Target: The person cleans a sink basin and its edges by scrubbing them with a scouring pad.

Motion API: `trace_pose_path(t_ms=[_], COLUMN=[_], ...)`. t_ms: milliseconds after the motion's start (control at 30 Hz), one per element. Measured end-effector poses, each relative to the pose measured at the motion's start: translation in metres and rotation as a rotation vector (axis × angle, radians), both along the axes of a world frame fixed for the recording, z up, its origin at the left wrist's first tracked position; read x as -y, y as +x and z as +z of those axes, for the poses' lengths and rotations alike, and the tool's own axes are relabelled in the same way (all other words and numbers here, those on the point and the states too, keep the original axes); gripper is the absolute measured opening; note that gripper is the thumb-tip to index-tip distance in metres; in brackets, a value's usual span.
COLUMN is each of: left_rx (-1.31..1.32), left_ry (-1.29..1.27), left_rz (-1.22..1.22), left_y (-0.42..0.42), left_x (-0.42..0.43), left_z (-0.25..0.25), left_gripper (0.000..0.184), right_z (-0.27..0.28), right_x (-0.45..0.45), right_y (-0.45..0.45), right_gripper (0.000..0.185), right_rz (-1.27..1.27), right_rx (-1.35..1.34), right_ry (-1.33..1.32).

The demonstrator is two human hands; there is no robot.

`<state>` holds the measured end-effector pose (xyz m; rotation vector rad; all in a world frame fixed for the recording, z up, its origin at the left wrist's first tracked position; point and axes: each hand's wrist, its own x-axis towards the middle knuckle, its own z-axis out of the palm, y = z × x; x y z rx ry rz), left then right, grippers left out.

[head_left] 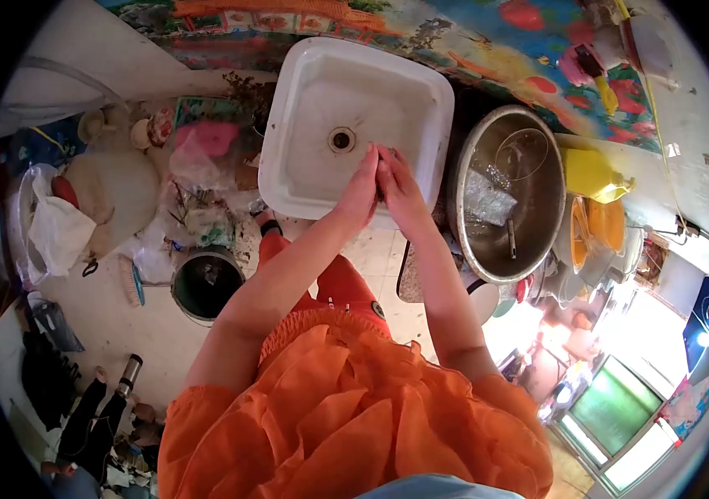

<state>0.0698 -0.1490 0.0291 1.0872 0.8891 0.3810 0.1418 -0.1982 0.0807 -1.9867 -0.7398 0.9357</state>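
Over the near right part of a white sink (404,83), my left hand (360,187) and my right hand (399,185) are pressed together palm to palm. Their fingers are long and held close, pointing away from me. A dark strip shows between the palms, either shadow or a small thing; what lies there, if anything, is hidden. The sink's drain hole (341,140) is just left of the fingertips. No water runs over the hands.
Right of the sink stands a large metal basin (529,241) holding clear plastic and a small handle-like thing. Beyond it are a yellow jug (595,175) and orange containers (604,223). A dark bucket (206,284) stands on the floor at left, near a brush (132,281).
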Motion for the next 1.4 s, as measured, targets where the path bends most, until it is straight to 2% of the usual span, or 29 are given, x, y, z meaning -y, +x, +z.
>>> trace_pose_path(t_ms=[67, 133, 167, 200, 233, 267, 300, 367, 467, 500, 567, 667, 767, 867, 967, 1067, 1167, 1267, 1367, 1400], left_rx=[-0.067, -0.266, -0.416, -0.509, -0.604, -0.702, -0.733, -0.785, -0.665, -0.649, -0.628, -0.616, -0.6, -0.562, -0.576, -0.568, -0.54, -0.538, -0.532, -0.526], left_ry=[0.104, 0.665, 0.99, 1.067, 1.141, 1.211, 1.084, 0.82, 0.616, 0.723, 0.666, 0.608, 0.597, 0.64, 0.61, 0.576, 0.583, 0.554, 0.604, 0.627], left_rz=[-0.186, -0.304, -0.264, -0.218, -0.173, -0.132, -0.15, -0.182, -0.134, -0.09, -0.104, -0.115, -0.12, -0.079, -0.101, -0.102, -0.075, -0.094, -0.084, -0.074], left_y=[-0.011, -0.035, -0.049, -0.061, -0.071, -0.078, -0.082, -0.089, -0.089, -0.09, -0.091, -0.091, -0.092, -0.09, -0.095, -0.095, -0.093, -0.097, -0.096, -0.095], left_x=[-0.014, -0.045, -0.065, -0.083, -0.099, -0.112, -0.119, -0.128, -0.128, -0.128, -0.129, -0.132, -0.134, -0.136, -0.131, -0.132, -0.134, -0.128, -0.131, -0.131], left_z=[-0.015, -0.002, 0.017, 0.022, 0.022, 0.016, 0.006, -0.015, -0.034, -0.039, -0.037, -0.036, -0.039, -0.044, -0.04, -0.038, -0.042, -0.04, -0.042, -0.045], left_gripper=[0.063, 0.07, 0.073, 0.074, 0.074, 0.074, 0.074, 0.074, 0.073, 0.071, 0.07, 0.069, 0.069, 0.07, 0.07, 0.069, 0.069, 0.068, 0.071, 0.072], right_z=[-0.048, -0.071, -0.079, -0.091, -0.115, -0.136, -0.153, -0.182, -0.239, -0.257, -0.277, -0.261, -0.223, -0.251, -0.246, -0.216, -0.258, -0.248, -0.224, -0.234], right_x=[0.0, -0.018, -0.029, -0.043, -0.055, -0.066, -0.075, -0.093, -0.093, -0.087, -0.068, -0.079, -0.096, -0.085, -0.088, -0.093, -0.083, -0.094, -0.094, -0.091], right_y=[0.012, 0.025, 0.03, 0.036, 0.05, 0.068, 0.084, 0.11, 0.12, 0.112, 0.093, 0.083, 0.101, 0.092, 0.093, 0.112, 0.102, 0.075, 0.108, 0.11], right_gripper=[0.042, 0.038, 0.034, 0.03, 0.018, 0.016, 0.013, 0.023, 0.006, 0.007, 0.008, 0.01, 0.018, 0.02, 0.019, 0.019, 0.019, 0.017, 0.015, 0.016], right_rz=[-0.036, -0.027, -0.009, 0.006, 0.082, 0.131, 0.178, 0.22, 0.074, 0.158, 0.344, 0.657, 0.728, 0.706, 0.838, 0.699, 0.771, 0.808, 0.663, 0.693], right_rx=[-0.028, 0.028, 0.092, 0.154, 0.476, 0.651, 0.823, 1.161, 1.103, 1.098, 1.086, 1.009, 1.028, 1.039, 0.999, 1.101, 1.146, 1.041, 1.05, 1.092], right_ry=[-0.047, -0.13, -0.188, -0.246, -0.209, -0.16, -0.115, -0.065, -0.065, -0.071, -0.085, -0.208, -0.649, -0.419, -0.467, -0.53, -0.489, -0.494, -0.468, -0.444])
